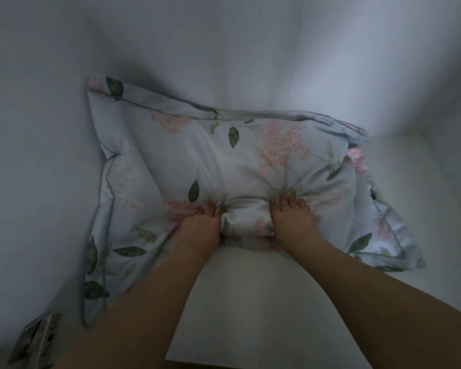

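Observation:
A pillow [224, 155] in a pale blue case printed with pink flowers and green leaves lies on a white shelf [250, 302] inside a white cabinet. Its left end leans up against the left wall. My left hand [200, 225] presses into the pillow's near edge, fingers sunk into the fabric. My right hand [293, 217] presses in beside it, a hand's width to the right. A bulge of fabric stands up between the two hands. The fingertips are partly buried in folds.
White walls close in at the left [37, 155], back [250, 62] and right [450, 129]. A metal hinge [35, 339] sits at the lower left corner. Bare shelf shows to the right of the pillow [410, 182].

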